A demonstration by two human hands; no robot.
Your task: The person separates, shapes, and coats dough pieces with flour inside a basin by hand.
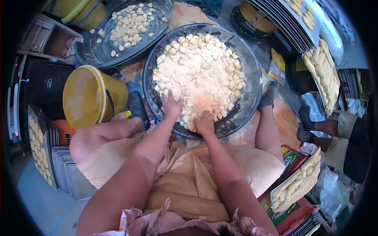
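Flour [208,103] lay over most dough balls [199,72] in the upper-centre basin [252,100]; barer edges suggested the dusting was unfinished. The left hand [172,106] was spread, gripping nothing; the right hand's [204,123] fingertips were hidden, its grip unclear.

"Please, how is the floor [286,120]?"
"It is brown and looks worn; toward its lower left corner there is a pale blue area [39,200]."
"And which furniture?"
"At the upper left corner, a wooden shelf [51,37] with open compartments; beside it, along the left edge, a black cabinet [41,76]."
"The light?"
"Soft, rather bluish."
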